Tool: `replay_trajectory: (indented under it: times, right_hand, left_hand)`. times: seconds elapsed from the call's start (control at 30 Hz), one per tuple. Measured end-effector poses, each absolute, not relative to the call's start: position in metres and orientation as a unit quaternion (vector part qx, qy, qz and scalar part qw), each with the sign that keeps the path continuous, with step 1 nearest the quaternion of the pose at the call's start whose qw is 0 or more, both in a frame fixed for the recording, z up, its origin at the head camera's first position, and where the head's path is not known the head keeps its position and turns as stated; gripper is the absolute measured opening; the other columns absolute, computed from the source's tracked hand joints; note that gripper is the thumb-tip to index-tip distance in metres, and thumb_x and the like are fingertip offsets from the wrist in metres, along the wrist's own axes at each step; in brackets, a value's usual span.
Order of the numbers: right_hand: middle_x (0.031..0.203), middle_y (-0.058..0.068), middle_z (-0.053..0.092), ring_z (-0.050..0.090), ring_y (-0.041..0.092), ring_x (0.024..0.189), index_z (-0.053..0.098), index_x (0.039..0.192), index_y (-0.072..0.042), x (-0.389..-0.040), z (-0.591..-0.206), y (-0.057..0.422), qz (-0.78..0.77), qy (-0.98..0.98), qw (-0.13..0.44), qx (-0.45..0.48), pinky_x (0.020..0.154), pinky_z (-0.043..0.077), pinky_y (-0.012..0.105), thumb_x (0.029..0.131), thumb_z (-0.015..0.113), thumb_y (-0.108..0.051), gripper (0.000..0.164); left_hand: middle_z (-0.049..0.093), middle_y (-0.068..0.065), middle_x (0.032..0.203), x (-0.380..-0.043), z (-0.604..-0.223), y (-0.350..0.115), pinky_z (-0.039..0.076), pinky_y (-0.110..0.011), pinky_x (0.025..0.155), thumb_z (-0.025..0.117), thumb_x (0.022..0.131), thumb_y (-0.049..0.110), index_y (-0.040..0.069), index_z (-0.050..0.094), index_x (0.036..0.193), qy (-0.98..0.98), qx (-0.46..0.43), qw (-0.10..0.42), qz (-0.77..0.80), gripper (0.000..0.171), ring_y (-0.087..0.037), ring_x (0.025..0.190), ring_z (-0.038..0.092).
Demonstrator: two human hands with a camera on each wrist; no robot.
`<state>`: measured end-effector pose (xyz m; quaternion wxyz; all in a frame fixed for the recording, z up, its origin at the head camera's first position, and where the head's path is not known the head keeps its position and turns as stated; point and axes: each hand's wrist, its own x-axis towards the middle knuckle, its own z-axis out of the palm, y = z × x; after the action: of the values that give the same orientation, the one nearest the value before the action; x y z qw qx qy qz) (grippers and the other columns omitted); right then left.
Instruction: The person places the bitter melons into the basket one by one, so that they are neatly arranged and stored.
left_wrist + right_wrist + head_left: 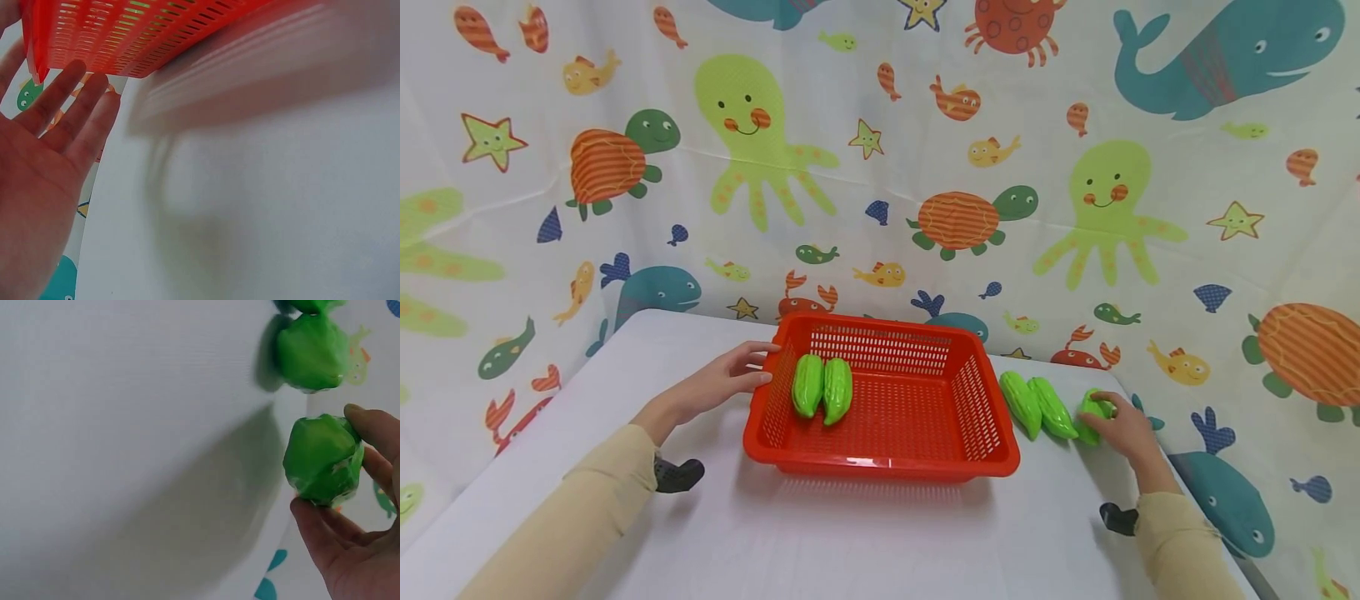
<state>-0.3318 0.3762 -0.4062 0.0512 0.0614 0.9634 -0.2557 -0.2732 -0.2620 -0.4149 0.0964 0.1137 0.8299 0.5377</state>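
Observation:
A red plastic basket (895, 468) with slotted walls stands on the white table, and two bright green bitter melons (837, 390) lie side by side at its left end. My left hand (730, 379) is at the basket's left rim with its fingers fairly straight; the left wrist view shows the palm (37, 181) holding nothing. To the right of the basket, my right hand (1123, 429) grips a bitter melon (324, 459) between thumb and fingers. Two more bitter melons (1022, 404) lie on the table between that hand and the basket.
The white table (880, 550) reaches a patterned sea-animal cloth (865, 233) at the back and sides. Its right edge runs close by my right hand. Dark wrist-worn devices (677, 475) stick out by both sleeves.

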Motion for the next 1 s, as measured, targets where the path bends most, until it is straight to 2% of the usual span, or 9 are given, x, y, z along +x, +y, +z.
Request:
replay_trajectory:
  times: [0.3, 0.47, 0.63, 1.0]
  right_hand:
    - [0.144, 0.037, 0.031, 0.031, 0.055, 0.128, 0.033, 0.147, -0.003, -0.330, -0.384, 0.364, -0.301, 0.952, -0.008, 0.058, 0.099, 0.037, 0.067, 0.095, 0.056, -0.049, 0.073]
    - [0.140, 0.036, 0.036, 0.040, 0.054, 0.125, 0.036, 0.147, -0.005, -0.327, -0.368, 0.341, -0.310, 0.950, -0.036, 0.021, 0.093, 0.044, 0.064, 0.095, 0.059, -0.048, 0.071]
    - [0.139, 0.034, 0.041, 0.048, 0.052, 0.123, 0.040, 0.146, -0.006, -0.323, -0.353, 0.312, -0.324, 0.943, -0.065, -0.035, 0.090, 0.048, 0.061, 0.096, 0.061, -0.040, 0.065]
    - [0.146, 0.023, 0.039, 0.043, 0.048, 0.130, 0.039, 0.148, -0.016, -0.314, -0.328, 0.250, -0.360, 0.929, -0.030, -0.085, 0.096, 0.046, 0.060, 0.093, 0.064, -0.044, 0.067]
  left_hand:
    - [0.040, -0.017, 0.146, -0.273, -0.415, -0.262, 0.046, -0.055, 0.098, 0.062, 0.095, 0.041, 0.021, 0.031, 0.150, 0.828, 0.114, 0.098, 0.540, 0.067, -0.040, 0.132, 0.041]
    - [0.040, -0.017, 0.146, -0.273, -0.415, -0.262, 0.046, -0.055, 0.098, 0.062, 0.094, 0.041, 0.020, 0.031, 0.151, 0.829, 0.115, 0.098, 0.538, 0.068, -0.040, 0.132, 0.041]
    - [0.040, -0.018, 0.146, -0.273, -0.415, -0.262, 0.046, -0.055, 0.098, 0.061, 0.095, 0.041, 0.020, 0.030, 0.151, 0.831, 0.117, 0.096, 0.535, 0.067, -0.040, 0.132, 0.041]
    - [0.040, -0.017, 0.146, -0.273, -0.415, -0.262, 0.046, -0.055, 0.098, 0.061, 0.095, 0.042, 0.020, 0.031, 0.151, 0.833, 0.115, 0.095, 0.533, 0.067, -0.040, 0.131, 0.042]
